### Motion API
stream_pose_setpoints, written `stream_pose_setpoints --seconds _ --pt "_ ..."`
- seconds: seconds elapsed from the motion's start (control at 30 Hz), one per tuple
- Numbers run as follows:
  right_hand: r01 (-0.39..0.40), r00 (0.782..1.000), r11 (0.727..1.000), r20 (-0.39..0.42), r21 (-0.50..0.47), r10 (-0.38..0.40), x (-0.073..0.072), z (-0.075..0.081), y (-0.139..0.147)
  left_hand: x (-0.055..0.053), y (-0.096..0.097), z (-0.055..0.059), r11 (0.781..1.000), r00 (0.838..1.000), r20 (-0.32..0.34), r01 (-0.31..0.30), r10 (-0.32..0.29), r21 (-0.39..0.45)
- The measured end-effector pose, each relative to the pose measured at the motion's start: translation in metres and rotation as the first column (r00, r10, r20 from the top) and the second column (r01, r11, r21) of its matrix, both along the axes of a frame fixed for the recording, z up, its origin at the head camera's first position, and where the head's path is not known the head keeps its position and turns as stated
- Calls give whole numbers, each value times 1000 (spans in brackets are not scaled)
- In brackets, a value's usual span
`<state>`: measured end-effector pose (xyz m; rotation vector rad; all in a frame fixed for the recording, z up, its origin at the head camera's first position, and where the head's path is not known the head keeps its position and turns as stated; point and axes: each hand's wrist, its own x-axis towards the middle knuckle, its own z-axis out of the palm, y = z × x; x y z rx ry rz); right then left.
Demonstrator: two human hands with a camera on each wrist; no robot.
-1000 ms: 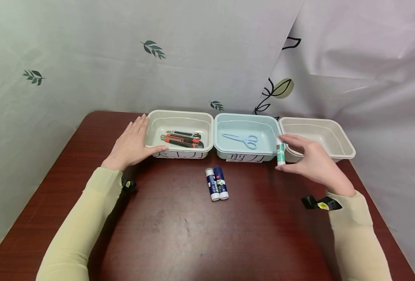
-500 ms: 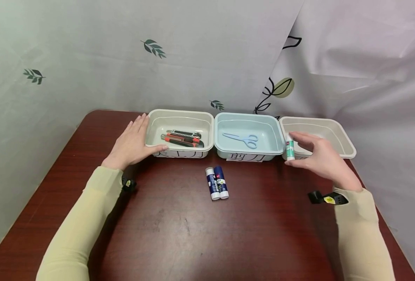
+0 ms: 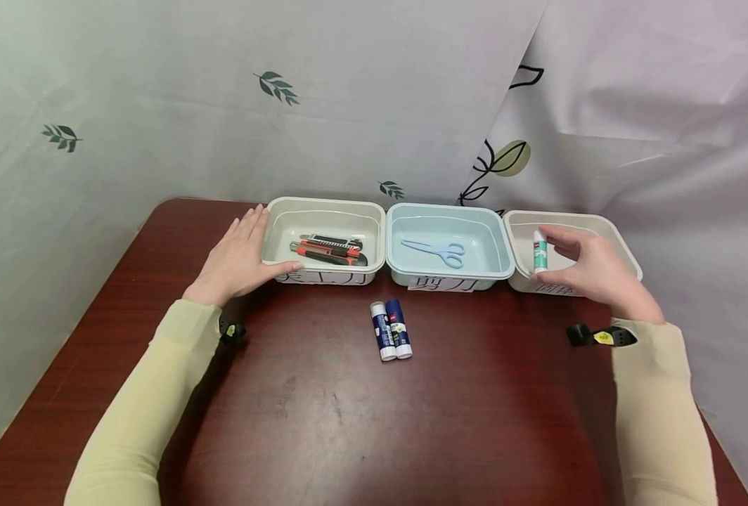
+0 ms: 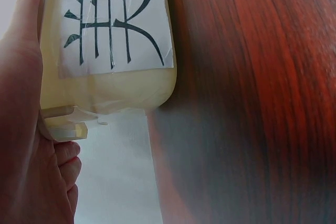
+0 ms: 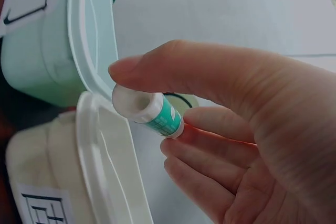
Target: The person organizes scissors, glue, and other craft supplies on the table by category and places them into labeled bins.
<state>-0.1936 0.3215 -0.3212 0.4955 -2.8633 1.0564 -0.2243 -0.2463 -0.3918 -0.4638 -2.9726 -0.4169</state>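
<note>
While upright, glue stick [image 3: 540,251] pinched in right-hand grip [image 3: 592,270].

Soft, even light fills the head view, bright on the pale backdrop. The dark bench [image 3: 323,414] carries a dull sheen and faint shadows beside the sleeves. Straight lines bow slightly toward the edges. In the left wrist view the wood grain is smeared and hazy up close. The right wrist view is softly focused, with the fingers [image 5: 210,182] dim underneath.
</note>
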Motion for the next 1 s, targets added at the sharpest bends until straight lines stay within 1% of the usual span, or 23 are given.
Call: stream_pose_setpoints --seconds 0.2,0.27,0.43,0.5,0.6,0.7,0.83,1.0 --pt "35 999 999 23 42 -36 -14 1 7 0 0 0 1000 1000 1 -2 2 -3" --pt "43 999 997 20 67 -45 -19 0 8 0 0 1 1000 1000 1 -3 3 -1" --pt "62 996 989 58 135 -70 -26 -9 10 1 1 1 1000 1000 -3 -2 2 2" --pt "68 994 988 74 140 -79 -27 -12 11 1 1 1 1000 1000 -5 -1 1 2" --pt "80 994 986 59 146 -89 -27 -15 13 0 1 0 1000 1000 -5 0 0 3" --pt "72 996 989 34 131 -78 -26 -16 15 0 1 0 1000 1000 -5 0 0 3" --pt "71 997 989 -9 126 -71 -22 -14 17 0 0 -1 1000 1000 -4 1 -1 3" --pt "95 995 987 -49 132 -90 -16 -7 15 0 0 -1 1000 1000 -4 3 -3 4"
